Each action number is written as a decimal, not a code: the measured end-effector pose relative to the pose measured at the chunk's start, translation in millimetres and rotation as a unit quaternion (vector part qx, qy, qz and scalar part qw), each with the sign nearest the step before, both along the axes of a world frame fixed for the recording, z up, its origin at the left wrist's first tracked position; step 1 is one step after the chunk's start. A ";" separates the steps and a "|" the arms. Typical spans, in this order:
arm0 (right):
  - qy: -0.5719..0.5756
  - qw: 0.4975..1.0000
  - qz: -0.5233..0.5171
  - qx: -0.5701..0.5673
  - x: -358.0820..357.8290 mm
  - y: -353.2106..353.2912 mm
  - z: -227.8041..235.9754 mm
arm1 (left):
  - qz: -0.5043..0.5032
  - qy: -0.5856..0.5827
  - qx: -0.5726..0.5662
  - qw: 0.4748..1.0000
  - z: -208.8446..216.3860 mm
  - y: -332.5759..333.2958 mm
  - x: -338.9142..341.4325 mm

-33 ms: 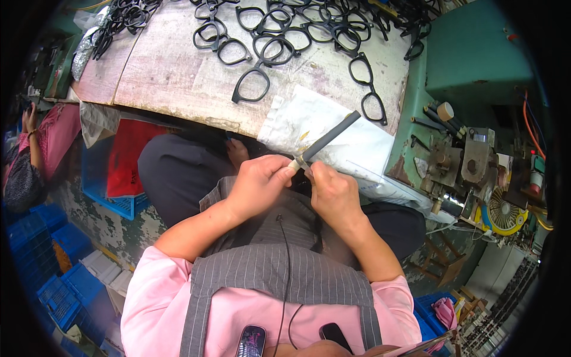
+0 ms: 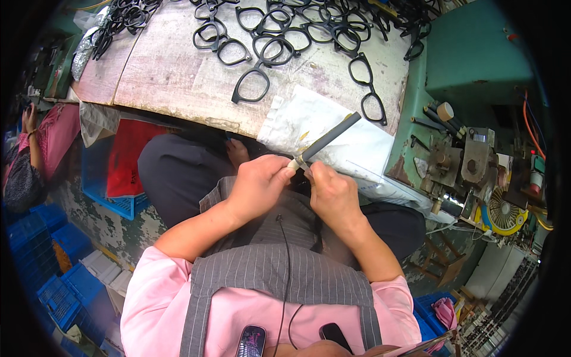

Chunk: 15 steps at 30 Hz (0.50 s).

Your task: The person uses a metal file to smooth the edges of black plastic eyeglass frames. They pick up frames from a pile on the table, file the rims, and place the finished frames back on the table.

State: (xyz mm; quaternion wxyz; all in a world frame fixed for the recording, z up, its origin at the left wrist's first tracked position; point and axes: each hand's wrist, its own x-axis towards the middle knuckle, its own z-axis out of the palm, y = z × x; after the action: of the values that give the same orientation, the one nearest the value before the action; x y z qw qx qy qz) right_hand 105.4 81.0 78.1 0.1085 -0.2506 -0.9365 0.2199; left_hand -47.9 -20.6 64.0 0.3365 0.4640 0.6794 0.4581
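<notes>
My left hand [image 2: 256, 183] is closed around the pale end of a dark grey round stick [image 2: 333, 136]. The stick points up and to the right, over the white sheet [image 2: 309, 116] at the table's front edge. Close beside it, my right hand [image 2: 335, 191] is closed, thumb and fingers pinched on a small thin metal piece [image 2: 304, 166] that touches the stick near its pale end. Most of that piece is hidden in my fingers, so its exact kind cannot be made out.
Many black eyeglass frames [image 2: 253, 85] lie across the worn table [image 2: 172, 83]. To the right stands a green machine [image 2: 476, 53] with metal clamps and several dark sticks [image 2: 437, 119]. A yellow fan [image 2: 504, 211] is lower right. Blue crates [image 2: 77, 291] and another person's arm [image 2: 35, 149] are left.
</notes>
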 end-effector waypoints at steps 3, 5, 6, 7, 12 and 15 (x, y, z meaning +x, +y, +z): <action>-0.001 1.000 -0.012 -0.007 -0.5 -2.7 -0.9 | 0.022 0.160 0.079 0.984 -4.6 -1.2 5.7; -0.002 1.000 -0.014 -0.012 -0.8 -3.5 -2.1 | 0.036 0.208 0.106 0.972 -7.6 -0.7 7.2; -0.005 1.000 -0.015 -0.014 -0.5 -3.6 -2.9 | 0.044 0.217 0.121 0.968 -8.7 0.0 7.5; -0.008 1.000 -0.015 -0.015 -0.2 -3.7 -3.8 | 0.053 0.226 0.136 0.963 -9.4 0.6 7.8; 0.001 1.000 -0.016 -0.018 1.8 -2.5 -8.9 | 0.044 0.194 0.117 0.973 -5.2 1.4 7.0; 0.012 1.000 -0.018 0.003 -0.6 0.8 -11.0 | 0.053 -0.125 -0.060 0.989 0.1 1.4 5.5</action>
State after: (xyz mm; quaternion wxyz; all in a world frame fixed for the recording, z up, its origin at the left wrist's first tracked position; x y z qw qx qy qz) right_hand 104.7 81.7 67.1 0.1240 -0.2647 -0.9312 0.2178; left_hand -42.3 -19.2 64.1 0.4211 0.3455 0.6821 0.4878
